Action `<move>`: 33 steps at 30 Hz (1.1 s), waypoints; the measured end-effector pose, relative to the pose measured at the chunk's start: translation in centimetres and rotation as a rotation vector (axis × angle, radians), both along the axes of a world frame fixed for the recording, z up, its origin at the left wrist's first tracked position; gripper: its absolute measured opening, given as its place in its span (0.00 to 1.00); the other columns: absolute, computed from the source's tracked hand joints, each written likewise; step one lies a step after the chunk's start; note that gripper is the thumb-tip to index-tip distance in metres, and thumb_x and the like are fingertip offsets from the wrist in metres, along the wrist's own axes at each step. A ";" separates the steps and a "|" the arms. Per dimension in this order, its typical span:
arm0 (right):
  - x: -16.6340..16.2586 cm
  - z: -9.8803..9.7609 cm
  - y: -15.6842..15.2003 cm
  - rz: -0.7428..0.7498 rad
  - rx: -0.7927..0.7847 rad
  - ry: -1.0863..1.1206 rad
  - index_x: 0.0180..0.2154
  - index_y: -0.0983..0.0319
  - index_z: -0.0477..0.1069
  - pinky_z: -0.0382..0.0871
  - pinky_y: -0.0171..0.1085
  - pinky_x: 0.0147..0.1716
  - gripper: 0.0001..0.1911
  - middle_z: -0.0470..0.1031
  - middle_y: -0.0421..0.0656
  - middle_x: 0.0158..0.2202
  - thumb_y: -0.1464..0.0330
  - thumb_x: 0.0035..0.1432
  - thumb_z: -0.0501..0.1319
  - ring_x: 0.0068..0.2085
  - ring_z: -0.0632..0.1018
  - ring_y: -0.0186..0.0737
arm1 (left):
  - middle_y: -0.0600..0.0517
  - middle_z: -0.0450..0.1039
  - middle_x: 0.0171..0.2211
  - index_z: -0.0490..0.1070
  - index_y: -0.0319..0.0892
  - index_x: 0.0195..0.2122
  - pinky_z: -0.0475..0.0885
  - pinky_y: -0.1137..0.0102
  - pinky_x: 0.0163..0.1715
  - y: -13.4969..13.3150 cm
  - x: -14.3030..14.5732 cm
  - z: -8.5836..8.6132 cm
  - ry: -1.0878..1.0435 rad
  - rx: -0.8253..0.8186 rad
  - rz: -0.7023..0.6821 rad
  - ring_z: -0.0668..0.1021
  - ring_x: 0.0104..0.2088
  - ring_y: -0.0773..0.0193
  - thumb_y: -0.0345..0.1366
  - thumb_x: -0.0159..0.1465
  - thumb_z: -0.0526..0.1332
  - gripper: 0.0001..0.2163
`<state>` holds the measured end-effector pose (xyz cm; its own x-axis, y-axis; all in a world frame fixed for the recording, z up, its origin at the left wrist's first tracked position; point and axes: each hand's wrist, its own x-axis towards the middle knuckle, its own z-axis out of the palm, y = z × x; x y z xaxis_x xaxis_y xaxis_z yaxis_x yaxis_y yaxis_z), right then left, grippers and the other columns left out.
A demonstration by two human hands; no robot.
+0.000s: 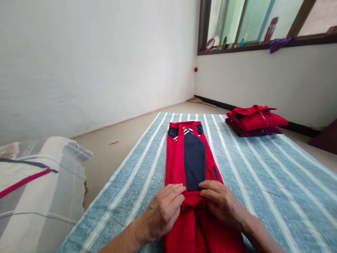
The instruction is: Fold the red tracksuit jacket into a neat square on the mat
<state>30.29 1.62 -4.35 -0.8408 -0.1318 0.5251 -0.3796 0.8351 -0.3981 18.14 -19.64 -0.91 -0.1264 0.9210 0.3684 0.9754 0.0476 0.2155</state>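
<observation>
A red jacket (177,161) with navy panels and white stripes lies lengthwise, folded narrow, in the middle of the striped sheet (137,179). Its far end is flat, while the near part is bunched into a crosswise fold. My left hand (164,207) grips the left side of that fold, fingers on top and the thumb hidden. On the right side, my right hand (223,202) grips the same fold with its fingers bent over the cloth. Red fabric continues below both hands to the bottom edge of the view.
At the far right of the sheet sits a stack of folded clothes (256,119), red over dark purple. A grey and white covered pile (60,182) stands at left. A window sill (237,48) holds a round mirror, bottles and a purple cloth. A broom (201,102) lies in the corner.
</observation>
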 end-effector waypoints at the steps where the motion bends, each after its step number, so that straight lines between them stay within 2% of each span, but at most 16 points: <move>1: 0.1 0.1 0.2 -0.001 -0.025 0.002 0.41 0.60 0.71 0.71 0.41 0.46 0.15 0.74 0.48 0.47 0.77 0.57 0.51 0.48 0.75 0.41 | 0.43 0.74 0.49 0.69 0.38 0.42 0.70 0.62 0.54 0.1 0.0 0.0 0.002 0.041 0.000 0.74 0.52 0.58 0.22 0.61 0.51 0.13; 4: 0.6 0.6 0.6 0.006 -0.068 -0.028 0.41 0.60 0.72 0.71 0.40 0.46 0.14 0.75 0.48 0.47 0.77 0.58 0.52 0.48 0.75 0.40 | 0.43 0.75 0.46 0.69 0.38 0.41 0.72 0.63 0.52 0.3 0.2 0.0 -0.027 0.095 -0.010 0.75 0.50 0.59 0.23 0.62 0.51 0.12; 9: 0.9 0.6 0.4 0.042 -0.036 -0.132 0.41 0.60 0.72 0.70 0.41 0.46 0.15 0.75 0.48 0.47 0.78 0.57 0.52 0.47 0.75 0.41 | 0.43 0.75 0.44 0.70 0.39 0.37 0.73 0.63 0.49 0.3 0.3 -0.4 -0.065 0.005 -0.046 0.76 0.47 0.59 0.23 0.62 0.51 0.10; 14: 1.1 0.4 0.7 -0.005 -0.067 -0.113 0.45 0.59 0.71 0.69 0.42 0.49 0.16 0.74 0.48 0.49 0.75 0.58 0.53 0.50 0.74 0.42 | 0.43 0.75 0.46 0.71 0.39 0.39 0.72 0.63 0.50 0.2 0.3 -0.7 -0.094 -0.005 -0.026 0.75 0.48 0.59 0.24 0.62 0.52 0.10; 20: 2.1 0.2 2.1 -0.080 -0.167 -0.106 0.43 0.58 0.72 0.71 0.43 0.48 0.10 0.74 0.48 0.48 0.70 0.59 0.57 0.50 0.75 0.43 | 0.45 0.74 0.49 0.71 0.40 0.39 0.69 0.62 0.53 -0.1 0.0 0.6 -0.231 0.014 -0.036 0.74 0.50 0.60 0.23 0.58 0.53 0.12; 23: 1.9 0.5 1.7 -0.110 -0.209 -0.041 0.43 0.59 0.72 0.72 0.43 0.47 0.10 0.74 0.49 0.48 0.69 0.60 0.56 0.50 0.75 0.42 | 0.46 0.74 0.49 0.70 0.41 0.41 0.71 0.66 0.51 0.5 -1.3 1.2 -0.292 0.072 0.011 0.74 0.50 0.61 0.26 0.61 0.53 0.10; 26: 0.6 1.2 0.3 -0.088 -0.181 -0.025 0.44 0.58 0.72 0.71 0.44 0.49 0.10 0.74 0.49 0.49 0.68 0.61 0.56 0.52 0.74 0.44 | 0.46 0.74 0.49 0.71 0.41 0.42 0.70 0.64 0.52 2.5 -3.7 1.2 -0.232 0.098 0.110 0.74 0.51 0.61 0.31 0.64 0.52 0.10; 29: -1.0 1.5 -1.5 -0.059 -0.104 -0.064 0.47 0.58 0.71 0.68 0.47 0.53 0.13 0.72 0.49 0.53 0.64 0.60 0.58 0.55 0.71 0.47 | 0.44 0.71 0.52 0.70 0.40 0.46 0.67 0.61 0.56 5.9 -6.7 0.6 -0.138 0.045 0.234 0.71 0.55 0.58 0.34 0.65 0.52 0.12; 31: -2.0 0.6 -2.4 -0.070 -0.034 -0.097 0.51 0.58 0.70 0.66 0.51 0.53 0.21 0.69 0.51 0.55 0.57 0.57 0.61 0.57 0.69 0.52 | 0.41 0.67 0.55 0.68 0.39 0.50 0.63 0.58 0.58 8.6 -8.6 0.2 -0.105 -0.044 0.340 0.67 0.58 0.55 0.36 0.64 0.53 0.15; 33: -2.7 -1.2 -2.9 -0.083 0.037 -0.086 0.54 0.57 0.67 0.68 0.56 0.51 0.32 0.67 0.54 0.57 0.49 0.51 0.62 0.57 0.68 0.59 | 0.40 0.61 0.60 0.64 0.37 0.54 0.57 0.58 0.61 11.3 -10.3 -0.1 -0.092 -0.161 0.439 0.61 0.62 0.53 0.38 0.64 0.54 0.18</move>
<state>27.56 -1.32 -5.58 -0.8912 -0.0775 0.4469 -0.2741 0.8772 -0.3943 7.84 -8.33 -1.00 -0.5417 0.8178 0.1942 0.8328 0.4909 0.2558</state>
